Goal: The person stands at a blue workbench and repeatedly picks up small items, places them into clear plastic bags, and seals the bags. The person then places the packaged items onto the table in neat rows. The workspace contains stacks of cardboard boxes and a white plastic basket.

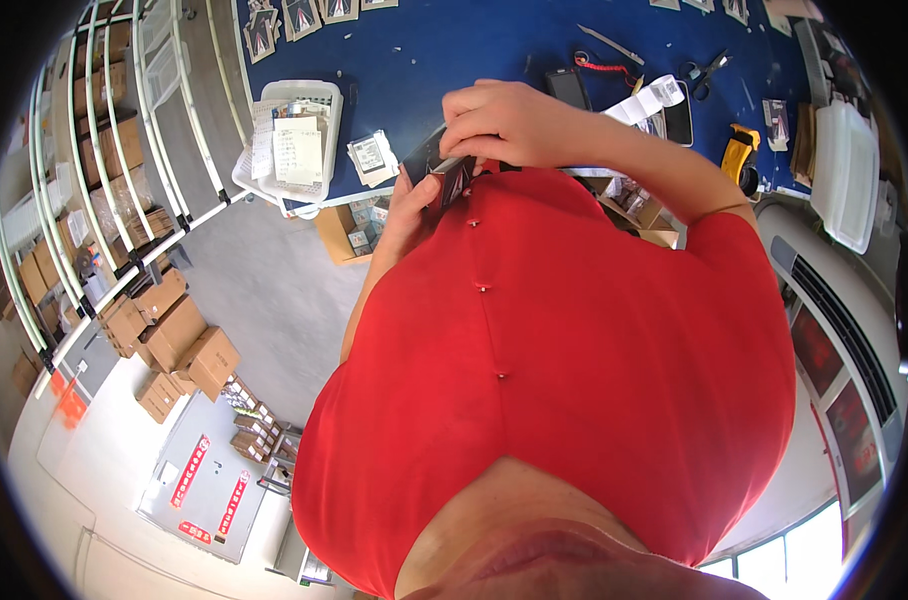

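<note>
Close to my chest, above the table's front edge, I hold a small dark printed cardboard box (452, 184). My left hand (411, 206) grips it from the left side, with the thumb on its face. Over its far top edge bends my right hand (491, 124), fingers curled down and touching the box. Those fingers hide part of the box, so I cannot tell what they pinch there. A stack of white labels (373, 157) bearing print lies on the blue table (424, 67), just left of the box.
At the left, a white plastic basket (334, 112) holds papers. To the right lie a black handheld device (568, 90), a label roll (660, 96), scissors (710, 73) and a yellow tape dispenser (739, 157). An open carton (337, 234) stands below the table edge.
</note>
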A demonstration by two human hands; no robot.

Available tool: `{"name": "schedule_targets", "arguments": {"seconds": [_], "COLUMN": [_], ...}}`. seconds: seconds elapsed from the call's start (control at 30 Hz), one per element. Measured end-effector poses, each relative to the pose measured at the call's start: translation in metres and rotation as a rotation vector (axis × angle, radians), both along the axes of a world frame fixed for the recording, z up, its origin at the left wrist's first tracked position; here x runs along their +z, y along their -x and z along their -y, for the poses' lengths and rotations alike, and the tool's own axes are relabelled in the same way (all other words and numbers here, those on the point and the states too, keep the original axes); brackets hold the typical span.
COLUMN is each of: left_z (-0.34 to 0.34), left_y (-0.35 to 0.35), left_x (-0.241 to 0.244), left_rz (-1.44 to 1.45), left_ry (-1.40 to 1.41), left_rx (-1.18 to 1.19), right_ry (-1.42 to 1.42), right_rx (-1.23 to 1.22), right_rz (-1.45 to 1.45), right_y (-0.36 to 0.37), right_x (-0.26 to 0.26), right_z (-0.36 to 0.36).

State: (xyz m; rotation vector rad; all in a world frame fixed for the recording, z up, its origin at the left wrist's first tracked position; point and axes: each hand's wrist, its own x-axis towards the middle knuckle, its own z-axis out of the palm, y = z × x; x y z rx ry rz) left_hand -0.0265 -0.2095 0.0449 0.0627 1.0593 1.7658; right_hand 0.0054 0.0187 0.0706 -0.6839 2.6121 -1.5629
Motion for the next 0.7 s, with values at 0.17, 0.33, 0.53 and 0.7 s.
{"name": "schedule_targets", "arguments": {"seconds": [0.17, 0.33, 0.53, 0.7], "left_z": [0.005, 0.011, 0.019, 0.029], "left_y": [0.003, 0.013, 0.024, 0.037], "left_x": [0.002, 0.001, -0.018, -0.025], "left_rz": [0.017, 0.101, 0.210, 0.317], "left_ry": [-0.027, -0.112, -0.119, -0.122], "left_rx": [-0.035, -0.042, 0.087, 0.204], "right_ry": [-0.049, -0.020, -0.220, -0.271], "right_rx": [0.192, -0.026, -0.404, -0.568], "right_rz": [0.210, -0.035, -0.072, -0.364], "right_y": [0.013, 0.035, 0.039, 0.040], "right_x": [0.015, 0.011, 0.000, -0.012], "right_z": [-0.004, -0.004, 0.027, 0.064]}}
